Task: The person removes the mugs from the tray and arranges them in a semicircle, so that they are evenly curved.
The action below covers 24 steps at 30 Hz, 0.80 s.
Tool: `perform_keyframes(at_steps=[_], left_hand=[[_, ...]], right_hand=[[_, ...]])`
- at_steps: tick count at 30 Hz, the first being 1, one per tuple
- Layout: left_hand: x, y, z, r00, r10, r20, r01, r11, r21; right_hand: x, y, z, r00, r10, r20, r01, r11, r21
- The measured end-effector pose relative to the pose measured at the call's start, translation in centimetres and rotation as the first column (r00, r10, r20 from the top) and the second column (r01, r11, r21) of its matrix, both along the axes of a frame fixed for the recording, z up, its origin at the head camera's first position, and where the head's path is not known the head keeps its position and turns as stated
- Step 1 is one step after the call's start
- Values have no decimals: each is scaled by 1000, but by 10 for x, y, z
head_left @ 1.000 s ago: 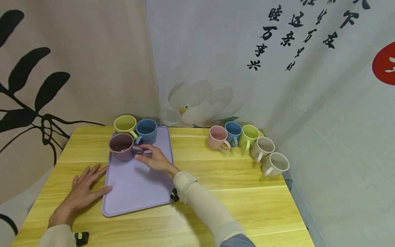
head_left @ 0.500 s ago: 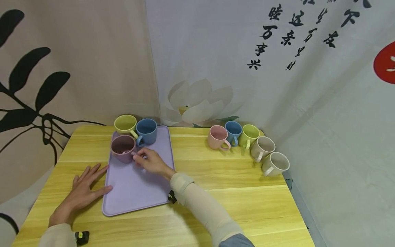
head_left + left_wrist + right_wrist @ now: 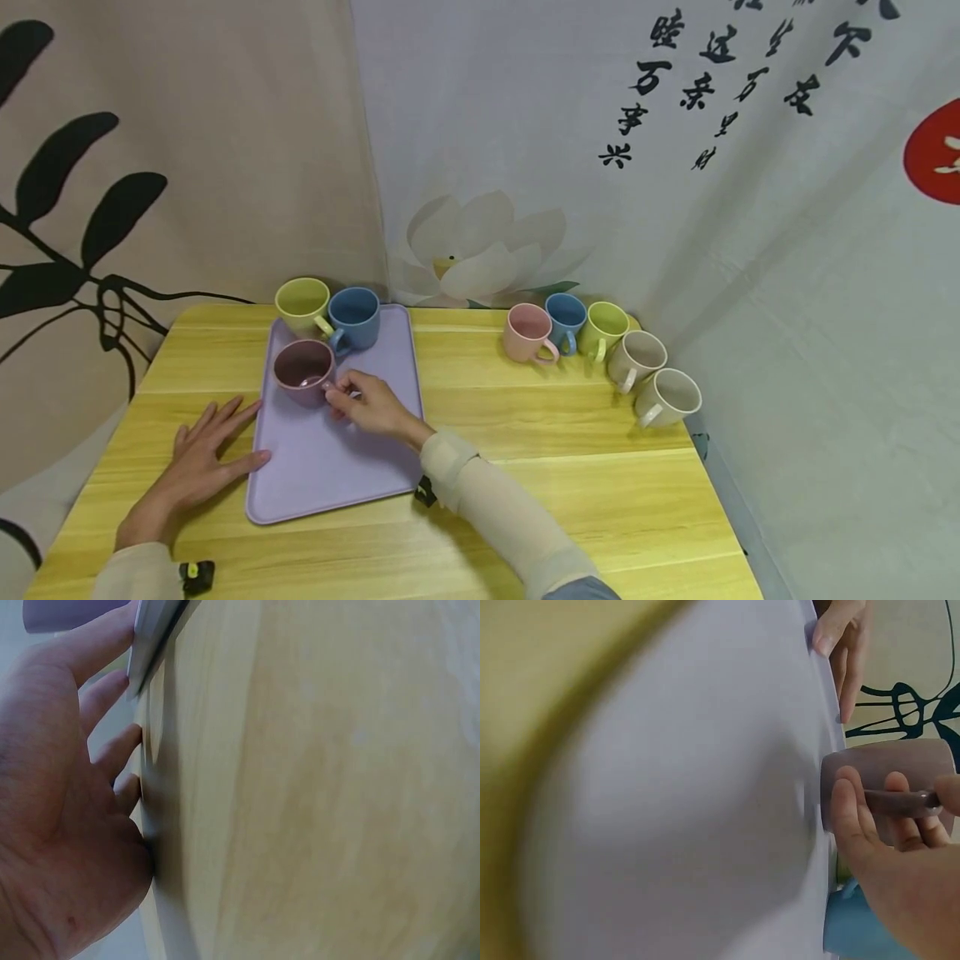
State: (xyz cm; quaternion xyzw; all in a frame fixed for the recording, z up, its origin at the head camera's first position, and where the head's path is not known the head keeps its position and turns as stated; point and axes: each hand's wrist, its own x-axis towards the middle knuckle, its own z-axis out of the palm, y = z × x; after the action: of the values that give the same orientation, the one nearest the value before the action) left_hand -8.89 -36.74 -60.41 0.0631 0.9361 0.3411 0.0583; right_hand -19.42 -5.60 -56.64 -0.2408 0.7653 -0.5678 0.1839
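A mauve mug (image 3: 294, 387) is upright on the left side of the lilac tray (image 3: 322, 475). My right hand (image 3: 372, 406) grips its handle from the right; in the right wrist view fingers pass through the handle (image 3: 900, 802) and the thumb lies on top. The mug's base is right at the tray surface. My left hand (image 3: 198, 468) lies spread on the table, with thumb and index finger touching the tray's left rim, as the left wrist view shows at the tray edge (image 3: 154, 641). Behind the mauve mug are a blue mug (image 3: 357, 323) and a yellow-green mug (image 3: 297, 312).
On the right of the wooden table (image 3: 480, 517), a pink mug (image 3: 525, 342), a blue mug (image 3: 564, 315), a green mug (image 3: 602, 333) and two cream mugs, one behind (image 3: 632, 360) and one in front (image 3: 663, 400), form a slanting row. A printed curtain (image 3: 510, 125) hangs behind.
My right hand has brought the mauve mug slightly toward me and to the right, away from the two mugs behind, turning its handle toward me. My left hand has stayed in place.
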Motion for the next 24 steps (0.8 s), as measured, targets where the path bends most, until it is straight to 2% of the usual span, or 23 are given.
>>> perform_keyframes(at_steps=[11, 24], left_hand=[[2, -1, -2, 1000, 5, -26, -5, 1000, 6], [1, 0, 0, 1000, 3, -15, -3, 1000, 6]], right_hand=[[18, 26, 1, 1000, 2, -9, -3, 1000, -22], [33, 65, 19, 1000, 26, 12, -24, 992, -121]])
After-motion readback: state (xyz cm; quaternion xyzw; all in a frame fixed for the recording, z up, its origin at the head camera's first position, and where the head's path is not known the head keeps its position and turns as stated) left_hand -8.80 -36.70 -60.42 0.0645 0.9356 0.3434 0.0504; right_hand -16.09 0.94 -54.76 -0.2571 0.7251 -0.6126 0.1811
